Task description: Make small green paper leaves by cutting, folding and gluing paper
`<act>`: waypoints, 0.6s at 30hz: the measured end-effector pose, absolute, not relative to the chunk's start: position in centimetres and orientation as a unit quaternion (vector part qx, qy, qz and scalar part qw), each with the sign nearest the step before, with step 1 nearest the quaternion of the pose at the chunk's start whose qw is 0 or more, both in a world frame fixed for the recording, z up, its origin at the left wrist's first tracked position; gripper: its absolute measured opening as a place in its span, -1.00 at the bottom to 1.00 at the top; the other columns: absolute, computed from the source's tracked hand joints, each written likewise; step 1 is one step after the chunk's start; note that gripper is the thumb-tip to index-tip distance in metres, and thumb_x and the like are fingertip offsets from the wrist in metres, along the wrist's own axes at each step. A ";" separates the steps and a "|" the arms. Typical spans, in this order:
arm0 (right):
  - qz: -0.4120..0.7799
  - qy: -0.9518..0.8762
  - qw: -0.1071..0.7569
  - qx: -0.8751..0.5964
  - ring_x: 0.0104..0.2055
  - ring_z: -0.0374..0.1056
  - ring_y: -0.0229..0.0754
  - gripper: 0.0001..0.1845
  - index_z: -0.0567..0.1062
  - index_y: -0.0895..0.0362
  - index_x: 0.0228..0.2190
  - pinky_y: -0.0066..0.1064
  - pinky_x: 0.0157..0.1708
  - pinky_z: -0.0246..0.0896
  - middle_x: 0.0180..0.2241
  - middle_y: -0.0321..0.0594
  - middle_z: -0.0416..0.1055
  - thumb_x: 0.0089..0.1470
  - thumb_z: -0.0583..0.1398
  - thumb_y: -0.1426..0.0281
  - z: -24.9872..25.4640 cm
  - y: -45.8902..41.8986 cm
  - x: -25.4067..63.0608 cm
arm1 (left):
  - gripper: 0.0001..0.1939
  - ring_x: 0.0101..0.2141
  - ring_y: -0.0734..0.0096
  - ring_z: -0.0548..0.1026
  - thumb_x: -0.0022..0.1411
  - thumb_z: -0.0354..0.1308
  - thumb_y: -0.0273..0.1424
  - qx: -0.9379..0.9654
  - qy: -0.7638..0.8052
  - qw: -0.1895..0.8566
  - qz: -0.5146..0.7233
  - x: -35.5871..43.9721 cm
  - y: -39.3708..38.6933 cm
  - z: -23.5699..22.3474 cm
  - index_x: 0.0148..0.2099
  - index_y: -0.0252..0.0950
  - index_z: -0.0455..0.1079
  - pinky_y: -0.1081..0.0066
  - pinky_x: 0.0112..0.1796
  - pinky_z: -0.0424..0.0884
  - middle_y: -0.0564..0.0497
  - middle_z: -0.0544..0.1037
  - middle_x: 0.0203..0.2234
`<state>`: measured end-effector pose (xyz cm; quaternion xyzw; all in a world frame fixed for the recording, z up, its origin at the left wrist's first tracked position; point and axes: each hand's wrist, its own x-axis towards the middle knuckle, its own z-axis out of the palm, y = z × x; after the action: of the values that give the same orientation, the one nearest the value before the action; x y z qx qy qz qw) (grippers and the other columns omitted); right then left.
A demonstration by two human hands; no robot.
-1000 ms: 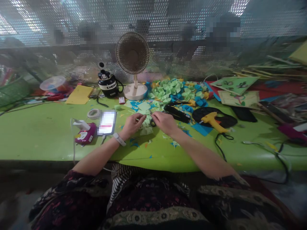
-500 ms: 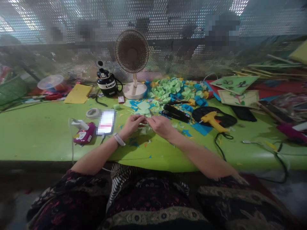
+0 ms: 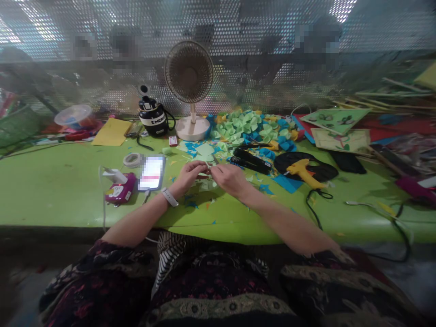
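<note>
My left hand [image 3: 191, 177], with a white watch on its wrist, pinches a small piece of pale green paper [image 3: 208, 165] between thumb and fingers. My right hand [image 3: 229, 180] is closed beside it, its fingertips meeting the left ones at the paper. A thin greyish tip shows just above the right fingers; what that hand holds is mostly hidden. Blue, yellow and green paper scraps [image 3: 192, 205] lie around and under both hands. Pale green cut paper [image 3: 205, 150] lies just beyond them, and a black stapler [image 3: 251, 161] rests right of the right hand.
Behind stand a fan [image 3: 189, 72], a black bottle [image 3: 153, 119] and a heap of folded paper flowers [image 3: 241, 127]. A phone [image 3: 151, 173], tape roll [image 3: 132, 160] and purple charger box [image 3: 121, 188] lie left. To the right lies a yellow glue gun [image 3: 303, 171] with its cord.
The pale green piece between my fingertips shows more clearly now. My hands have hardly moved, and the whole view has shifted slightly.
</note>
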<state>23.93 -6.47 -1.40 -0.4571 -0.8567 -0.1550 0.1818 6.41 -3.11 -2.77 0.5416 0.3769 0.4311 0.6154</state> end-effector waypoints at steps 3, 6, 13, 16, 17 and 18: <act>-0.152 -0.857 0.179 -0.458 -0.43 0.29 -0.19 -0.61 0.51 0.19 -0.38 -0.33 -0.40 -0.03 -0.50 -0.13 0.42 0.34 -0.05 0.43 -1.3 -6.6 23.9 | -0.75 -0.35 0.39 0.54 0.02 0.30 -0.24 0.543 0.379 0.612 0.432 6.5 -3.0 -3.0 -0.31 -0.32 0.47 0.35 -0.26 0.51 0.00 0.56 -0.43; -0.145 -0.859 0.180 -0.458 -0.42 0.30 -0.19 -0.58 0.52 0.19 -0.37 -0.33 -0.40 -0.03 -0.49 -0.12 0.43 0.35 -0.08 0.41 -1.2 -6.6 23.8 | -0.73 -0.38 0.42 0.53 -0.01 0.34 -0.22 0.542 0.382 0.608 0.435 6.6 -3.0 -3.0 -0.35 -0.33 0.47 0.38 -0.29 0.51 0.02 0.54 -0.46; -0.054 -0.824 0.260 -0.501 -0.41 0.33 -0.19 -0.62 0.48 0.18 -0.30 -0.39 -0.39 0.05 -0.41 -0.12 0.48 0.27 0.02 0.16 -1.0 -7.0 23.9 | -0.68 -0.39 0.46 0.51 0.02 0.34 -0.18 0.562 0.368 0.586 0.453 6.4 -2.8 -2.8 -0.31 -0.35 0.47 0.40 -0.26 0.49 0.01 0.55 -0.43; 0.035 -0.762 0.336 -0.552 -0.41 0.34 -0.23 -0.63 0.43 0.13 -0.31 -0.44 -0.37 0.10 -0.42 -0.19 0.47 0.29 -0.03 0.16 -0.4 -7.0 24.2 | -0.70 -0.34 0.44 0.51 0.07 0.32 -0.19 0.585 0.358 0.568 0.455 6.3 -2.6 -3.1 -0.28 -0.34 0.49 0.36 -0.18 0.47 -0.01 0.57 -0.38; 0.068 -0.746 0.352 -0.561 -0.41 0.34 -0.24 -0.63 0.42 0.12 -0.32 -0.45 -0.36 0.12 -0.43 -0.22 0.47 0.29 -0.04 0.16 -0.2 -6.9 24.3 | -0.70 -0.32 0.42 0.51 0.08 0.31 -0.19 0.593 0.357 0.559 0.457 6.3 -2.6 -3.1 -0.28 -0.33 0.50 0.35 -0.16 0.46 -0.02 0.57 -0.36; 0.106 -0.734 0.361 -0.566 -0.42 0.34 -0.24 -0.62 0.40 0.11 -0.36 -0.45 -0.35 0.13 -0.45 -0.24 0.46 0.29 -0.04 0.15 -0.1 -6.8 24.4 | -0.71 -0.30 0.40 0.51 0.08 0.31 -0.19 0.604 0.357 0.546 0.458 6.3 -2.5 -3.2 -0.27 -0.33 0.51 0.34 -0.15 0.45 -0.03 0.58 -0.35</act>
<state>24.39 -6.77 -0.11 -0.5657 -0.7338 0.1062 0.3607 6.28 -2.48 -3.24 0.6035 0.3572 0.4583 0.5460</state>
